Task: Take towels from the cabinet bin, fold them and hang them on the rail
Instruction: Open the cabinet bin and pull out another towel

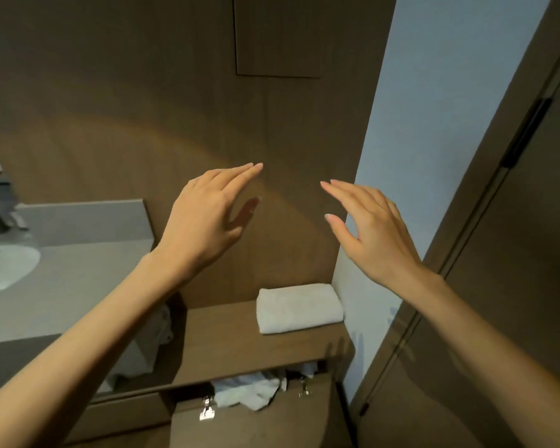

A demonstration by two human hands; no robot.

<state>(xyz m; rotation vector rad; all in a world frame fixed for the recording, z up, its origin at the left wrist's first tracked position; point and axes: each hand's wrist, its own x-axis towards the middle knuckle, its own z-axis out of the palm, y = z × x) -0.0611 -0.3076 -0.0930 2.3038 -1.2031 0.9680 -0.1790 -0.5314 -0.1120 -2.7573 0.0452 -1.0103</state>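
Both hands are raised before the matte wood-grain wall panel. The left hand and right hand each have fingers straight and slightly spread, holding nothing. Below them 1 folded towel, a thick white terry rectangle with rounded edges, lies flat at the right end of the brown wooden shelf. Under the shelf, crumpled towels bulge from the tilted-open cabinet bin, between 2 shiny metal hinges. A smooth grey counter with a rounded white basin sits left.

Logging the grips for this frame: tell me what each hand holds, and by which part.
Nothing is held. The left hand and right hand hover open and empty; the folded towel lies untouched on the shelf.
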